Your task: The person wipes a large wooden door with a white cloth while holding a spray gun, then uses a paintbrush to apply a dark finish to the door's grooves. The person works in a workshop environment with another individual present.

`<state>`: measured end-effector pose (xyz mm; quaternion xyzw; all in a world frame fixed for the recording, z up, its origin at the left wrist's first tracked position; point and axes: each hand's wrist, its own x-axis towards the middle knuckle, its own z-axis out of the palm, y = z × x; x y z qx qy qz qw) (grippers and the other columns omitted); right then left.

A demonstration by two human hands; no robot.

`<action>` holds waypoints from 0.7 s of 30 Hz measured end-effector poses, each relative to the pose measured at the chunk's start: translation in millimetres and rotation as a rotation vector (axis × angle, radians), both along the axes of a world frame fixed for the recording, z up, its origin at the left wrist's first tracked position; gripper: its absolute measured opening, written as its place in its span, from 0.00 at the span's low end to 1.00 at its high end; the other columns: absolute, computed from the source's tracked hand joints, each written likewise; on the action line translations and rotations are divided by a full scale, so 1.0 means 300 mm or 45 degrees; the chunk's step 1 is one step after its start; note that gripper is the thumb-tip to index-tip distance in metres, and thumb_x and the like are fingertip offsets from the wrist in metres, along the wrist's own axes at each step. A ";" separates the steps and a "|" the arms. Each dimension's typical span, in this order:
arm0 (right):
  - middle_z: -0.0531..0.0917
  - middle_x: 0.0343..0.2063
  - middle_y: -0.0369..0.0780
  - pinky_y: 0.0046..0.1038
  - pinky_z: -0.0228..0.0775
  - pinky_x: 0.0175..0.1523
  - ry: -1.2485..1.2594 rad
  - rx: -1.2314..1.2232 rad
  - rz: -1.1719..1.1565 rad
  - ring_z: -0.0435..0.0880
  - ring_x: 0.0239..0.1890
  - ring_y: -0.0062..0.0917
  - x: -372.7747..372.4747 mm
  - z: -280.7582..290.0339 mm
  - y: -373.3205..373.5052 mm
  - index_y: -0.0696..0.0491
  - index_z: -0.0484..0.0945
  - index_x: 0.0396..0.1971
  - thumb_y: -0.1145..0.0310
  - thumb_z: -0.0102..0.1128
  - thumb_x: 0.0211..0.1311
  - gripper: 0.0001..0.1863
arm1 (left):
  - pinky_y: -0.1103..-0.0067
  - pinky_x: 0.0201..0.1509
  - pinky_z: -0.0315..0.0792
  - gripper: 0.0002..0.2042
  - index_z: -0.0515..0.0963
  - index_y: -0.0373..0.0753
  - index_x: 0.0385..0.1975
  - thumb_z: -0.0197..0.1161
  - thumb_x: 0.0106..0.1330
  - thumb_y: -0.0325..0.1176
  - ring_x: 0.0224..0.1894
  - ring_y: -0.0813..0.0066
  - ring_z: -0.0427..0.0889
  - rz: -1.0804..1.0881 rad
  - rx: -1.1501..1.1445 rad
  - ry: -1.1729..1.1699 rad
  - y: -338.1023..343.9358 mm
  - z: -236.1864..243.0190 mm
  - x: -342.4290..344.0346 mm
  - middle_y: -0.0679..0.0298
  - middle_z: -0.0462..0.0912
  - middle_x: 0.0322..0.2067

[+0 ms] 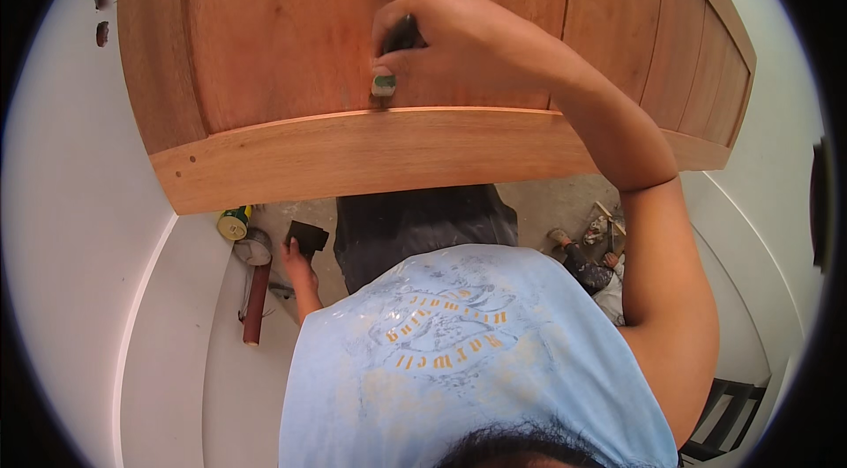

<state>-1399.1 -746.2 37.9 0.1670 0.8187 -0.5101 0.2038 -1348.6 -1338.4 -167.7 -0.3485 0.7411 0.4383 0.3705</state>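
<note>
A reddish-brown wooden door or panel (291, 36) with vertical boards fills the upper view, and a paler bare-looking rail (379, 147) runs along its near edge. My right hand (432, 27) is closed round the dark handle of a paintbrush (384, 85), which has a green and whitish band. The brush tip points down at a board groove just above the pale rail; its bristles are mostly hidden. Low at the left, my left hand (301, 267) grips a small black box-like container (306, 237), held below the panel's edge. What is inside it cannot be seen.
On the floor at left are a green-and-yellow can (234, 224), a round grey tin (254, 247) and a dark red tube (256, 305). Another person (589, 267) is low on the right. White walls flank both sides; a black slatted frame (728, 419) stands lower right.
</note>
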 end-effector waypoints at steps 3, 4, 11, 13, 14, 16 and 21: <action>0.86 0.30 0.48 0.38 0.77 0.41 0.095 0.084 0.031 0.85 0.34 0.41 0.009 -0.029 -0.031 0.59 0.84 0.37 0.67 0.64 0.65 0.10 | 0.63 0.65 0.69 0.28 0.59 0.37 0.72 0.55 0.76 0.40 0.64 0.58 0.74 -0.015 0.038 -0.022 -0.037 -0.028 -0.003 0.52 0.70 0.66; 0.87 0.31 0.47 0.38 0.77 0.41 0.163 0.130 0.004 0.86 0.34 0.40 0.002 -0.027 -0.017 0.59 0.84 0.38 0.67 0.64 0.64 0.10 | 0.63 0.65 0.69 0.28 0.60 0.37 0.72 0.55 0.76 0.40 0.63 0.58 0.74 -0.008 0.042 -0.025 -0.047 -0.035 0.003 0.52 0.71 0.65; 0.88 0.33 0.42 0.32 0.77 0.45 -0.034 -0.126 0.230 0.87 0.36 0.30 -0.032 0.065 0.059 0.58 0.85 0.39 0.68 0.65 0.61 0.11 | 0.65 0.64 0.70 0.25 0.64 0.37 0.69 0.55 0.76 0.40 0.61 0.61 0.76 0.013 -0.062 0.015 0.018 0.000 0.005 0.54 0.74 0.62; 0.87 0.36 0.38 0.28 0.76 0.47 0.019 -0.169 0.297 0.85 0.39 0.25 -0.028 0.050 0.091 0.57 0.85 0.38 0.72 0.68 0.58 0.09 | 0.62 0.66 0.67 0.29 0.59 0.39 0.73 0.56 0.76 0.41 0.64 0.59 0.74 0.028 0.004 -0.019 -0.016 -0.016 0.002 0.54 0.71 0.66; 0.87 0.38 0.36 0.25 0.76 0.48 0.045 -0.194 0.335 0.84 0.40 0.22 -0.038 0.033 0.109 0.57 0.85 0.38 0.74 0.69 0.57 0.09 | 0.62 0.66 0.68 0.29 0.60 0.39 0.73 0.56 0.75 0.41 0.63 0.59 0.74 0.043 0.014 -0.016 -0.029 -0.022 0.016 0.54 0.71 0.65; 0.87 0.37 0.36 0.26 0.76 0.49 -0.036 -0.254 0.329 0.84 0.41 0.22 -0.062 -0.017 0.158 0.57 0.85 0.37 0.75 0.69 0.55 0.09 | 0.62 0.65 0.69 0.29 0.60 0.38 0.72 0.56 0.75 0.41 0.62 0.60 0.75 0.044 0.035 -0.014 -0.053 -0.042 0.022 0.54 0.72 0.64; 0.86 0.33 0.35 0.24 0.74 0.46 -0.119 -0.305 0.371 0.83 0.38 0.21 -0.138 -0.153 0.173 0.56 0.86 0.37 0.71 0.69 0.56 0.09 | 0.65 0.61 0.72 0.23 0.67 0.38 0.67 0.55 0.76 0.40 0.57 0.64 0.79 0.108 0.036 0.024 -0.065 -0.056 0.050 0.56 0.77 0.58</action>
